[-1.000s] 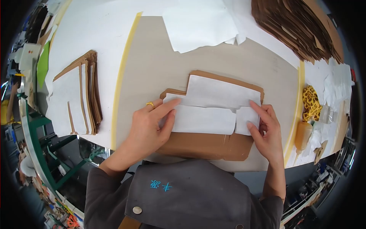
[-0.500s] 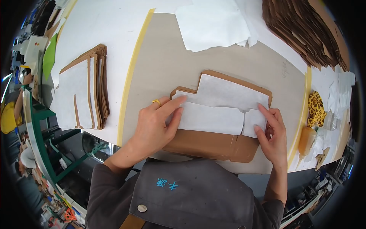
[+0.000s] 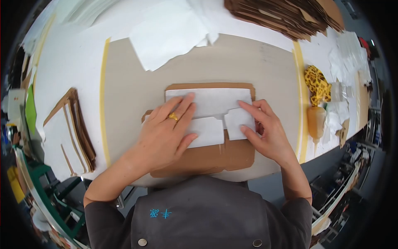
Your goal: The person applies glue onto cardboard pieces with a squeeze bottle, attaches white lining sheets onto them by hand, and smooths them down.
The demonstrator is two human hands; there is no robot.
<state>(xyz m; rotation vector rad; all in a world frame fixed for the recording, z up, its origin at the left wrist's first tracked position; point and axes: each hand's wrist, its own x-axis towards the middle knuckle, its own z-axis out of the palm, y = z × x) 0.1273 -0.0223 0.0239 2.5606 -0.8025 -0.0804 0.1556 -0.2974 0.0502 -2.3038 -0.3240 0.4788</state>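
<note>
At far left lies one stack of brown, flat-cut sheets faced in white (image 3: pixel 62 139), its layers too close to count. One loose white sheet (image 3: pixel 166 39) lies farther back on the grey-topped surface (image 3: pixel 128 74). In the middle, a flat brown cut-out piece (image 3: pixel 195 159) carries three visible white panels: one long upper, one lower strip, one small squarish one (image 3: pixel 236 122). All three appear laid out; the brown front band is bare, and whether they are stuck down cannot be told. The left hand (image 3: pixel 166 124) is palm down, fingers slightly apart, over the panels. The right hand (image 3: pixel 269 130) has thumb and forefinger apart, the thumb touching the small panel. Rightward sit one yellow spotted cloth (image 3: pixel 317 85) and one amber bottle (image 3: pixel 316 122).
</note>
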